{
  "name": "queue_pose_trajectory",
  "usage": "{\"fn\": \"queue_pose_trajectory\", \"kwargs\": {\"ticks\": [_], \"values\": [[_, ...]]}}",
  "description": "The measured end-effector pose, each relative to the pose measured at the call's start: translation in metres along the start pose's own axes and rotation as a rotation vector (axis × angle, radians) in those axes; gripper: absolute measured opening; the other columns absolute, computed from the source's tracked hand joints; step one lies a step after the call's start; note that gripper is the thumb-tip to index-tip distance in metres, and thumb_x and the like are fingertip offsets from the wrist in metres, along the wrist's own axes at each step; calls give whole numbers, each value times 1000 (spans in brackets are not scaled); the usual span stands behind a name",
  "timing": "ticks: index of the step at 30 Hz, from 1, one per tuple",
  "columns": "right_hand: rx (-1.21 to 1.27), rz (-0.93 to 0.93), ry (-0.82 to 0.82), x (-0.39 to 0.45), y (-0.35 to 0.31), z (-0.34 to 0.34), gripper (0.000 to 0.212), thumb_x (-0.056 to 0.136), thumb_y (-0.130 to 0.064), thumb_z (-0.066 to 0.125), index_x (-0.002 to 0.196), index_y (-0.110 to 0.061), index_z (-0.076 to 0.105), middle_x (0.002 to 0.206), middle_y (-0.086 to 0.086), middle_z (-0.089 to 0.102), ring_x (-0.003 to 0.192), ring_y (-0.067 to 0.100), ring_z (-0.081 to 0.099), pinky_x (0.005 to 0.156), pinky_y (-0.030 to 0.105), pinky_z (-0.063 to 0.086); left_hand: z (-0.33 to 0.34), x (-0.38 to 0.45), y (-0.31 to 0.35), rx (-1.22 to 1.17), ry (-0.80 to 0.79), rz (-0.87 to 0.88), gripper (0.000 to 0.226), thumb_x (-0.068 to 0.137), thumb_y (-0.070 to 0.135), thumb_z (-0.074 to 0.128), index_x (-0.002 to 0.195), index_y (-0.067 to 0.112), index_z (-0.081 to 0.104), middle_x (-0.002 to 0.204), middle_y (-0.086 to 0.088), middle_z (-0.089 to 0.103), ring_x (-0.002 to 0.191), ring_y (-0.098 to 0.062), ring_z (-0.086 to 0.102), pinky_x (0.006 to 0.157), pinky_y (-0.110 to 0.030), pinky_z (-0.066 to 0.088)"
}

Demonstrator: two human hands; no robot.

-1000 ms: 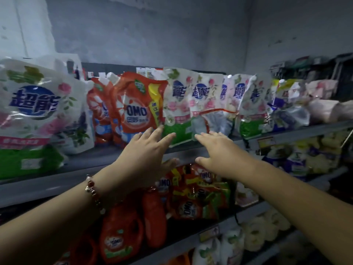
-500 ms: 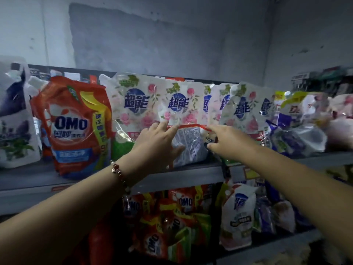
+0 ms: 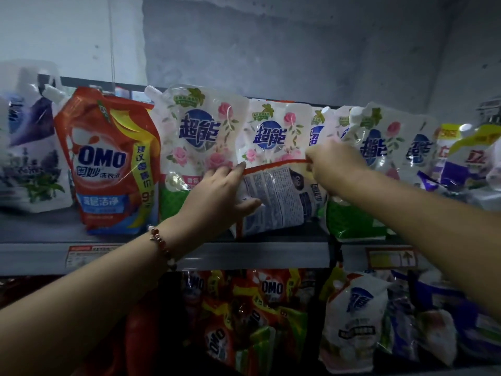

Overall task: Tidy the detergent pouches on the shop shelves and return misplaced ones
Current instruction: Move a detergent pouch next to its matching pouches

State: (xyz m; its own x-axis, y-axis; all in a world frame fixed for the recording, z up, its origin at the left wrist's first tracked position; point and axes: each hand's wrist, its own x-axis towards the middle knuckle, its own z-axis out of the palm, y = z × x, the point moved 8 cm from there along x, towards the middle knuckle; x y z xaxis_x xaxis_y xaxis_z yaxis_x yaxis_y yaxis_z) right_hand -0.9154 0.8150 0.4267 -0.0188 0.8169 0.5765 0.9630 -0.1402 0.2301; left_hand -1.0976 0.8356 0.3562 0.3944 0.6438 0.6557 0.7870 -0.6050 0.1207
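Observation:
A pouch with an orange top edge and small printed text (image 3: 279, 198) stands back side out on the upper shelf (image 3: 257, 256), in front of a row of white rose-print pouches (image 3: 200, 137). My left hand (image 3: 217, 196) grips its left side, thumb across the front and fingers at the top left corner. My right hand (image 3: 336, 166) pinches its top right edge. An orange OMO pouch (image 3: 108, 164) stands to the left of the white row.
White pouches with purple print (image 3: 29, 158) stand at the far left. More pouches in purple and yellow (image 3: 466, 161) crowd the right end. The lower shelf holds orange OMO pouches (image 3: 260, 316) and a white pouch (image 3: 355, 321). A grey wall rises behind.
Both hands have reached up from the shelf edge and taken hold of the orange-edged pouch. The view has shifted right and closer to the shelf.

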Motion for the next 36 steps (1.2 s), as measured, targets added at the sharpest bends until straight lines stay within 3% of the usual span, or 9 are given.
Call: {"fn": "queue_pose_trajectory", "kwargs": {"ticks": [6, 9, 12, 18, 22, 26, 29, 32, 36], "values": [[55, -115, 220, 14, -14, -32, 21, 100, -22, 46, 95, -14, 65, 84, 8, 62, 74, 27, 55, 63, 31, 40, -12, -16, -12, -108, 133, -42, 84, 84, 62, 61, 149, 16, 35, 139, -5, 53, 123, -21, 49, 100, -34, 44], [106, -173, 302, 25, -26, -54, 23, 98, -24, 47, 97, -11, 66, 86, 9, 60, 74, 29, 52, 65, 32, 38, -14, -20, -15, -227, 188, -82, 67, 80, 59, 69, 130, 20, 46, 123, -1, 63, 105, -14, 61, 85, -30, 54], [115, -289, 395, 34, -49, -78, 23, 97, -24, 48, 95, -11, 68, 93, 10, 64, 75, 30, 56, 65, 32, 40, -1, -20, -13, -304, 155, -158, 61, 78, 59, 71, 118, 23, 42, 113, 1, 68, 95, -15, 66, 77, -35, 59], [22, -501, 463, 34, -97, -63, 14, 95, -12, 53, 94, -13, 67, 94, 5, 66, 77, 27, 65, 57, 29, 37, 36, -17, -3, -319, 63, -267, 69, 83, 56, 71, 126, 20, 31, 107, -3, 70, 90, -25, 67, 62, -30, 39], [49, -541, 546, 29, -106, -56, 10, 85, -4, 66, 81, -14, 68, 78, 2, 65, 60, 20, 63, 49, 20, 33, 41, -12, -3, -133, 14, -318, 70, 84, 62, 66, 123, 17, 30, 97, -1, 68, 75, -24, 61, 54, -31, 38], [93, -529, 509, 27, -106, -56, 12, 89, -3, 59, 86, -11, 67, 84, 4, 64, 66, 23, 64, 49, 24, 43, 37, -9, -1, -78, -29, -352, 72, 84, 65, 64, 124, 16, 30, 94, 1, 61, 71, -19, 50, 57, -30, 34], [142, -491, 438, 16, -102, -55, 21, 95, -7, 49, 108, -12, 65, 103, 4, 62, 85, 25, 63, 60, 32, 51, 33, -12, -2, -61, -19, -333, 73, 80, 70, 64, 119, 16, 33, 93, 1, 64, 78, -26, 62, 60, -31, 38], [124, -490, 306, -1, -100, -40, 48, 95, -19, 49, 143, -20, 45, 148, 9, 43, 120, 28, 54, 89, 39, 51, 25, -17, -1, 32, -10, -283, 75, 79, 70, 64, 124, 16, 37, 105, -4, 68, 90, -28, 67, 62, -31, 39], [-5, -552, 181, -26, -103, -20, 72, 94, -29, 50, 156, -24, 13, 164, 12, 2, 149, 36, 11, 120, 44, 14, 16, -25, -1, 150, -24, -247, 69, 83, 69, 59, 124, 16, 43, 110, -5, 66, 96, -26, 65, 66, -31, 42]]}}
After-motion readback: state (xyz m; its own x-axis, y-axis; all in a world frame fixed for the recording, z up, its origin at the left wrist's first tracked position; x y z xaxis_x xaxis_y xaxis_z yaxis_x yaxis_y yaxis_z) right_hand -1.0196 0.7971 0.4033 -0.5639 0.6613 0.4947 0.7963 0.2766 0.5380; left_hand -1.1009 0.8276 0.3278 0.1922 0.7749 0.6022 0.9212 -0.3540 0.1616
